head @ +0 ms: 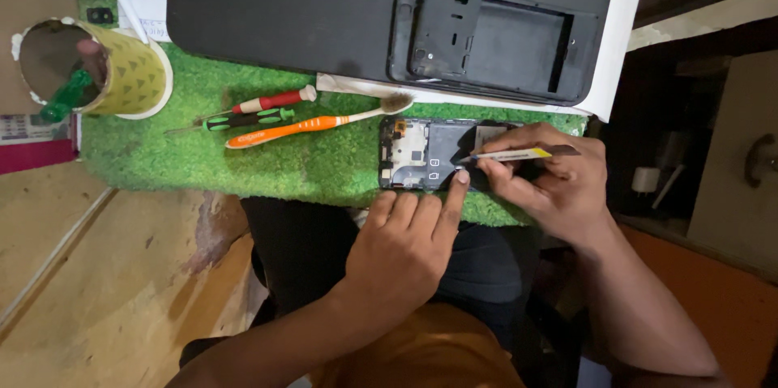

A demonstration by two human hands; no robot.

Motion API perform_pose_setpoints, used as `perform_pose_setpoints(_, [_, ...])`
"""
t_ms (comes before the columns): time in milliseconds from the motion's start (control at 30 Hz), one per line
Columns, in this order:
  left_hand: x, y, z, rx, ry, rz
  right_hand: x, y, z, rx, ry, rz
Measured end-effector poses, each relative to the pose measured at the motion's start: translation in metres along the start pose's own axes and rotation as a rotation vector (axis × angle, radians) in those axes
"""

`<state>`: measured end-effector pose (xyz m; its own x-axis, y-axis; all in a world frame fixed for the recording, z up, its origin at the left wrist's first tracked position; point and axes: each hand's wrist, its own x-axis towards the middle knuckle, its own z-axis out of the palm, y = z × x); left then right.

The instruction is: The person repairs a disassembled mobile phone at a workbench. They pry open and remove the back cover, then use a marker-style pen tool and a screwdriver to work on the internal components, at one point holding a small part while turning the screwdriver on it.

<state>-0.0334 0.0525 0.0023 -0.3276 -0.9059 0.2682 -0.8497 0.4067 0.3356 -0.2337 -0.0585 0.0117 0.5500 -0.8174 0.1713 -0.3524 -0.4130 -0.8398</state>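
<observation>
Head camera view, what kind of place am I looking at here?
Likely a phone repair bench. An opened phone lies on a green turf mat, the right hand works tweezers in it, and screwdrivers lie beside a toothbrush.

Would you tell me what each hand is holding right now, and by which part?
The right hand pinches tweezers along their middle. The left hand holds nothing; its fingertip presses the lower edge of the opened phone.

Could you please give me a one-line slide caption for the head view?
Left hand steadies an opened phone on green turf mat; right hand works tweezers inside.
</observation>
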Motion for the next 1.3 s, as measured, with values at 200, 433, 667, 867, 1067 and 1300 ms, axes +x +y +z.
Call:
perform_pose_setpoints(200, [0.0, 0.0, -0.001, -0.02, 0.001, -0.003, -0.001, 0.002, 0.0, -0.012, 0.002, -0.002])
perform_pose_setpoints(433, [-0.001, 0.0, -0.002, 0.006, -0.003, 0.004, -0.003, 0.003, 0.002, 0.047, 0.027, -0.013])
perform_pose_setpoints(667, [-0.001, 0.001, -0.001, 0.044, -0.017, 0.019, -0.001, 0.003, -0.002, 0.01, 0.01, -0.054])
perform_pose_setpoints(867, [-0.003, 0.004, -0.001, 0.063, -0.028, 0.016, -0.002, 0.005, -0.002, 0.042, 0.014, -0.055])
perform_pose_setpoints(1067, [-0.003, 0.004, -0.001, 0.067, -0.034, 0.008, 0.001, 0.004, 0.0, 0.086, -0.025, -0.1])
perform_pose_setpoints(1300, [-0.002, 0.003, 0.003, 0.001, 0.041, -0.033, 0.015, -0.029, -0.001, -0.303, -0.025, -0.087])
